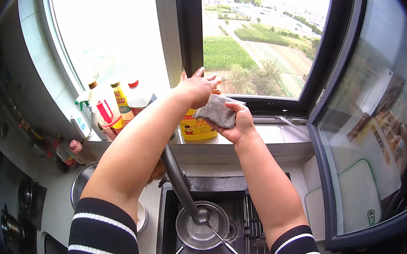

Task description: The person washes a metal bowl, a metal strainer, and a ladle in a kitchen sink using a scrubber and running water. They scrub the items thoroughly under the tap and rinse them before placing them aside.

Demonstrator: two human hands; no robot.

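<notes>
**Over the sink: cloth held up at the windowsill**

At the sill, just in front of the yellow bottle [196, 128], you hold a grey cloth [216, 110] pinched in your right hand [235, 123], whose fingers are closed on its lower edge. Your left hand [198, 87] is above it with the fingers spread apart, the palm facing down over the top of the cloth; whether it touches the cloth or only hovers, I cannot tell.

Your grip looks light, at one edge only. If it slackens, the cloth could drop to the sill or into the sink [163, 217] below, where a round metal lid [202, 225] lies on a rack. Your left forearm passes close over the tall tap [176, 175] and near the row of bottles [115, 104] on the sill; a careless sweep could knock one down. The window sash [332, 27] stands open just beside your hands, so a flick outward could lose the cloth.

Hard to read: your arm covers part of the yellow bottle and the base of the tap. The left counter is dark, and its pots [11, 226] are barely outlined. Reflections on the open pane blur the white board [357, 195] at right.
</notes>
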